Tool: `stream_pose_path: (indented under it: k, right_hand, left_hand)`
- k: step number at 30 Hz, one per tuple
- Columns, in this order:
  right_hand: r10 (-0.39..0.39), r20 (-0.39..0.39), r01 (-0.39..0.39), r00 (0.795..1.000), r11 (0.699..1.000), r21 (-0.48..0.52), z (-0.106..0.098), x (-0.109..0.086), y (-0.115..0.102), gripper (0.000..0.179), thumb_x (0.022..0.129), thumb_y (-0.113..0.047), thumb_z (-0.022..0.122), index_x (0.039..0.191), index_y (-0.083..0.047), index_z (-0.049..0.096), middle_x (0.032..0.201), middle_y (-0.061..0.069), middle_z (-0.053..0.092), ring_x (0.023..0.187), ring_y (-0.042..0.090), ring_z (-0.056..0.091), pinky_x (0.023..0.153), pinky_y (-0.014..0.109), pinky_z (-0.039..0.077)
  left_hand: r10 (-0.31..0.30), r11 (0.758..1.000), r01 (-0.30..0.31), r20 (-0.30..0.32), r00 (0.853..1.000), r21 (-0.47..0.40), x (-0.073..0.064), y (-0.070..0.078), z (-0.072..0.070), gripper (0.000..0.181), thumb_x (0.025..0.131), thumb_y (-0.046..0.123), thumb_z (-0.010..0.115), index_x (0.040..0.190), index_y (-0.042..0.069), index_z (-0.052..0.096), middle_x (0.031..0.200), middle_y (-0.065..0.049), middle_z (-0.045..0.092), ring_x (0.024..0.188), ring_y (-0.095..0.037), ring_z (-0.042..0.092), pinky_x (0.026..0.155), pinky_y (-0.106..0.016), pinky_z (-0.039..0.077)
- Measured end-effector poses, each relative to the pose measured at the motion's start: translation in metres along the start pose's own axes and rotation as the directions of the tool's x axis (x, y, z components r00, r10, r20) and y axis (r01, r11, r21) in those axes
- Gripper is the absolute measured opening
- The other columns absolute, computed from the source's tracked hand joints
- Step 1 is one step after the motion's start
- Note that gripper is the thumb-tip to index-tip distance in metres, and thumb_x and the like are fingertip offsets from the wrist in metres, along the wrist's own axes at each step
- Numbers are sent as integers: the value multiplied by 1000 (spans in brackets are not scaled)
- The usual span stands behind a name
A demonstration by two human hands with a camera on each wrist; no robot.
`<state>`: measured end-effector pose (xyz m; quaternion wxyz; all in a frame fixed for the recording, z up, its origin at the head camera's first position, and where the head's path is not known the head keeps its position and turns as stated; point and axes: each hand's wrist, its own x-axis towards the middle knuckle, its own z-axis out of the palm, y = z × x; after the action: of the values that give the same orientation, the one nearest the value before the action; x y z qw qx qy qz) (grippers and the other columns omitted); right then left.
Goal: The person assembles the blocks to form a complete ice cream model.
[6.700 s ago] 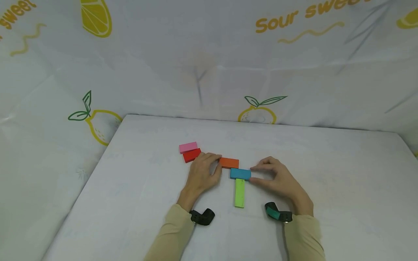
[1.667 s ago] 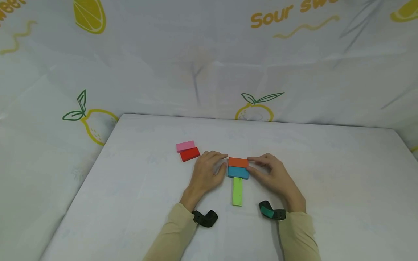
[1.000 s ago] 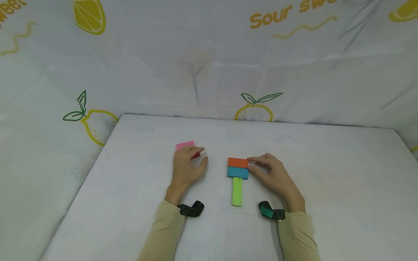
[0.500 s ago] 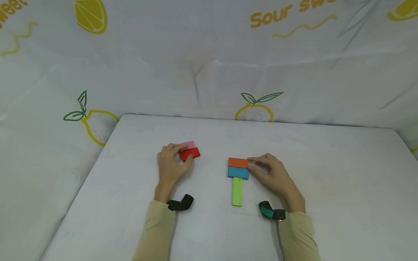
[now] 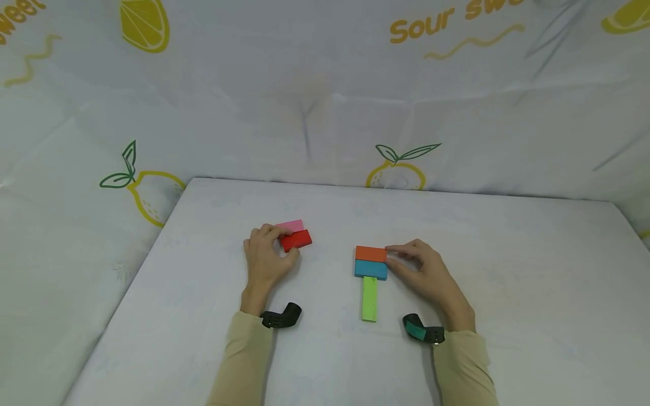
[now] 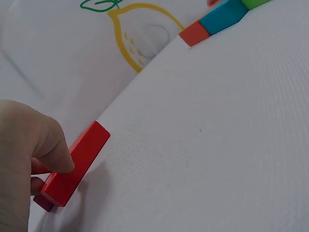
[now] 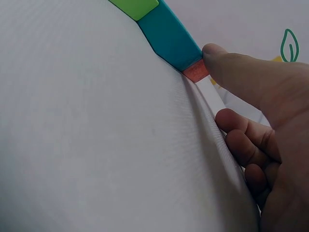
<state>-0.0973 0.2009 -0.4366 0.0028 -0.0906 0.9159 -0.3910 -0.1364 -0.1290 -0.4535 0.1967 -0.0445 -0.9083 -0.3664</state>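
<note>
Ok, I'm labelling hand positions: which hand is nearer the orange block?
Right. The right hand is at the right end of the orange block; the left hand is farther left, at the red block.

Setting: apparently indoors, a screened-off work corner; whether home, lab or office cannot be told. Pale desk (image 5: 533, 304) closed in behind and at the sides by a white sheet (image 5: 244, 101) printed with lemons (image 5: 146, 28) and the orange words "Sour sweet" (image 5: 424, 28). Two black wrist-worn devices (image 5: 281, 317) suggest a recording set-up.
</note>
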Motion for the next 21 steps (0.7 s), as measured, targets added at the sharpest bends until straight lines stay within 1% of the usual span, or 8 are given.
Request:
stream_pose_path:
  k: [3,8,16,21]
  right_hand:
    - [5,5,-5,1000,1000,5,0,0,0,33,95,-26,72,126,-14,73,105,3,67,101,17,55,87,29,45]
    - [11,13,-11,1000,1000,4,-1,1,-1,33,96,-26,72,126,-15,73,106,3,67,101,17,55,87,29,45]
    - [11,17,-12,1000,1000,5,-3,3,-2,32,95,-26,72,126,-15,74,106,3,67,100,17,56,87,29,45]
    - [23,24,-23,999,1000,6,-5,3,-4,32,96,-26,72,126,-15,73,106,4,67,102,18,56,89,32,46]
  left_hand:
    - [1,1000,-1,1,1000,9,0,1,0,31,73,17,67,100,8,77,101,-12,71,89,-30,54,81,-40,30]
    - [28,999,-29,8,1000,23,0,5,0,30,72,16,67,99,7,78,99,-12,71,88,-30,54,81,-41,31]
    - [81,997,-82,29,996,16,0,12,2,29,75,15,69,101,8,79,99,-10,72,88,-29,55,80,-41,32]
    - [94,995,-95,34,995,12,1,14,5,29,76,14,69,102,8,79,100,-10,72,88,-28,55,79,-38,32]
